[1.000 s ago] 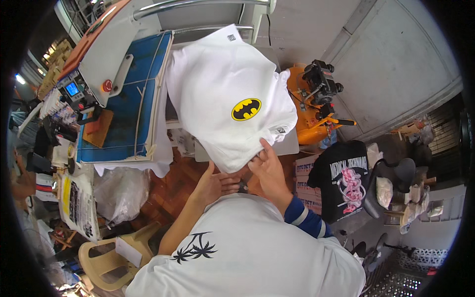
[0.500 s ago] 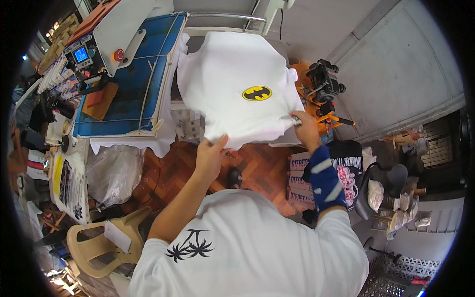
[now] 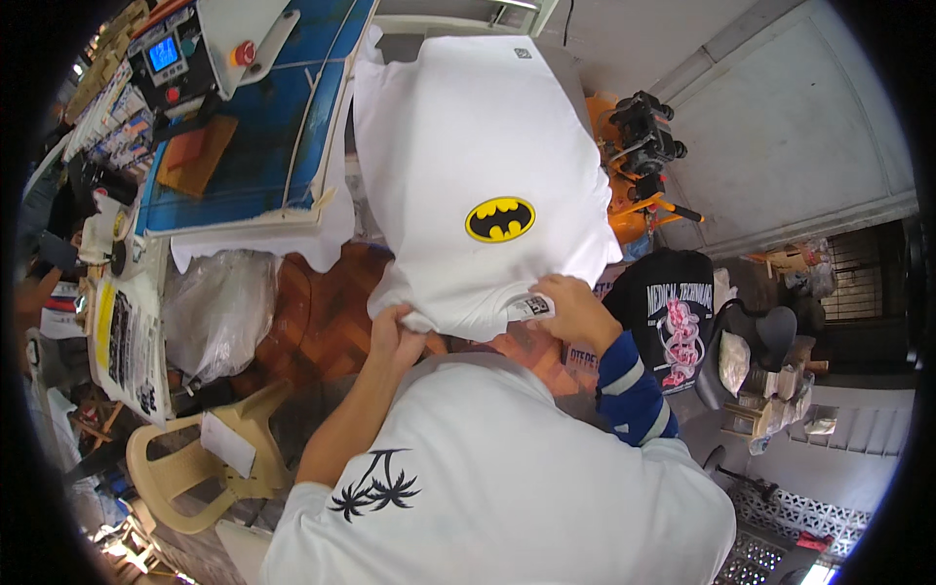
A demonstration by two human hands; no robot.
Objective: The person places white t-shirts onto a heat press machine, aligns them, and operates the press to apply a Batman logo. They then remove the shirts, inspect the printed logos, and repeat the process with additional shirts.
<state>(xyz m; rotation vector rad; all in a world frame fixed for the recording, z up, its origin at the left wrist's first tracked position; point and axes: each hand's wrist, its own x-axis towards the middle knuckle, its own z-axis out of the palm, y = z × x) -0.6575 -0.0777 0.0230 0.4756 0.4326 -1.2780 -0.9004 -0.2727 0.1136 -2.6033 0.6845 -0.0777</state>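
A white T-shirt (image 3: 458, 127) is spread over a platform in front of me, its near end pulled toward my body. A yellow oval emblem with a black bat shape (image 3: 500, 219) is on its near half. A small dark square print (image 3: 523, 54) shows at its far end. My left hand (image 3: 388, 336) is closed on the near left edge of the shirt. On the near right, my right hand (image 3: 573, 304) grips the neckline, with fingers wrapped over the cloth. Beside those fingers, a dark printed patch (image 3: 530, 309) shows inside the collar.
At the left stands a press with a blue pad (image 3: 258, 136), a lit control box (image 3: 166, 57) and a red knob (image 3: 243, 53). An orange machine (image 3: 629, 210) sits at the right. Behind my left arm are a beige plastic chair (image 3: 156, 468) and clear plastic (image 3: 219, 312).
Both hands have drawn the shirt's near end toward my body. The emblem has come nearer, and the far-end print and collar patch now show. The view has shifted slightly.
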